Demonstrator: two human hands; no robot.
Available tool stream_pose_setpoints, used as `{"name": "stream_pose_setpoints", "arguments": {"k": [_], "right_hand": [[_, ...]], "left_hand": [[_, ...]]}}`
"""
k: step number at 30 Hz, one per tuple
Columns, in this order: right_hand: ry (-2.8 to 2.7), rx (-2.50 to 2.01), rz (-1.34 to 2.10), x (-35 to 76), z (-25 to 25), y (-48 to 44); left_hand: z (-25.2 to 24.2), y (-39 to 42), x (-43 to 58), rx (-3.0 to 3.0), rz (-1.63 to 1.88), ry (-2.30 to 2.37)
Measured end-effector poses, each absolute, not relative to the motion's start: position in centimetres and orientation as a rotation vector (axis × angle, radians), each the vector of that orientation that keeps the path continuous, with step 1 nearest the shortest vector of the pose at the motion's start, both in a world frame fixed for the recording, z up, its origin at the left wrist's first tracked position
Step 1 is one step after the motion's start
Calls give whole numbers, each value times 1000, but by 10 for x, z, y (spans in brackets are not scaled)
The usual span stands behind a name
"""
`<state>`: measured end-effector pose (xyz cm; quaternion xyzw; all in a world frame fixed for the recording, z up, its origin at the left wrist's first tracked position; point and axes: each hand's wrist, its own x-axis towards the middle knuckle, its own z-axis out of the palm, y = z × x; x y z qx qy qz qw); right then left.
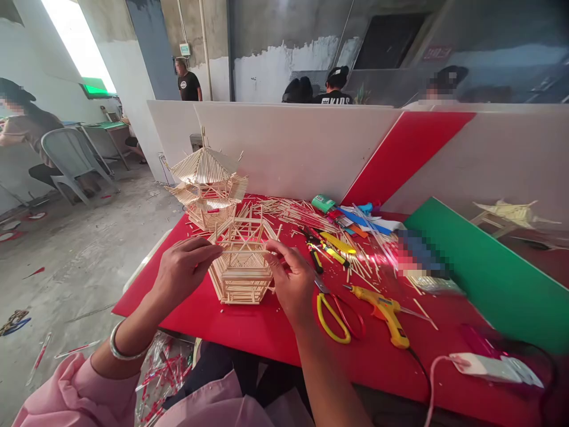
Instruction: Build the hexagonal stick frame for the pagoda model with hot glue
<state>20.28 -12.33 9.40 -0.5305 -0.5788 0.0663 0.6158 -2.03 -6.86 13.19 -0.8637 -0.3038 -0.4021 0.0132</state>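
Observation:
A thin pale wooden stick (243,252) runs level between my two hands, one end in each. My left hand (184,264) pinches its left end between thumb and fingers. At the other end, my right hand (291,279) has its thumb and fingertips closed on the stick. Just under and behind it stands a many-sided frame (243,284) built from stacked sticks, open at the top. Whether the held stick touches this frame I cannot tell. Behind and to the left, a tiered pagoda model (207,178) of the same sticks stands upright on the red table (267,332).
Loose sticks (288,210) lie across the table's back. Right of my hands are scissors (333,317), a yellow glue gun (384,311) with a cable, pliers (315,255) and a yellow cutter (338,242). A white power strip (493,367) lies front right. A white partition (284,148) borders the back.

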Motion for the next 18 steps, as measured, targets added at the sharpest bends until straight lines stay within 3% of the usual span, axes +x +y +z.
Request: {"name": "stream_pose_setpoints", "arguments": {"k": [18], "right_hand": [[-1456,-1225,226,212,100,-116]], "left_hand": [[135,-69,-20,-2724,-1216,-996]]}}
